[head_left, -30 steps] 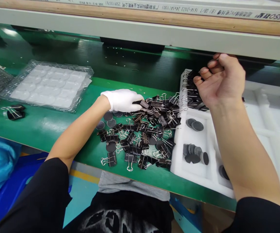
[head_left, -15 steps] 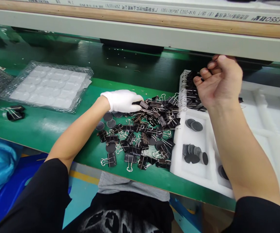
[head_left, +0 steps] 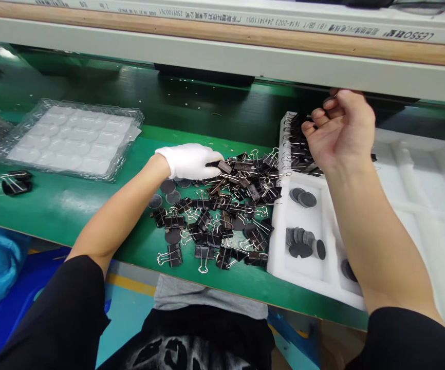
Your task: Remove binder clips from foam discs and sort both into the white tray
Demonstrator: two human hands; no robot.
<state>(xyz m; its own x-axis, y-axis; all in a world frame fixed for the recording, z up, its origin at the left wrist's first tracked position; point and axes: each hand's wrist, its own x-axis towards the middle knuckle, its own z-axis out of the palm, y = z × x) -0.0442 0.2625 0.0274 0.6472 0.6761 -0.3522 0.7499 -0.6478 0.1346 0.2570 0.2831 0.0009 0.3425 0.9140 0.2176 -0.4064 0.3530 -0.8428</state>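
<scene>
My left hand (head_left: 191, 161), in a white glove, reaches into the near side of a heaped pile of black binder clips (head_left: 207, 239) with silver wire handles. Its thumb and fingers close on a binder clip (head_left: 224, 167) at the pile's upper left; the fingertips are partly hidden. Dark round discs (head_left: 167, 186) lie beside the glove and among the clips. My bare right hand (head_left: 341, 126) is raised palm up over the white compartment tray (head_left: 276, 257), just below the shelf edge. Its fingers are loosely curled and apart, and nothing shows in the palm.
Several dark discs (head_left: 307, 199) sit in a tray compartment, and more clips (head_left: 295, 146) fill one behind. A clear blister pack with a white insert (head_left: 76, 133) lies to the left, near separate clips (head_left: 16, 182). A shelf edge (head_left: 222, 56) runs across above the green table (head_left: 64, 205).
The whole view has shifted slightly, so things appear a little further left. Both hands keep nearly the same pose and place relative to the pile and tray.
</scene>
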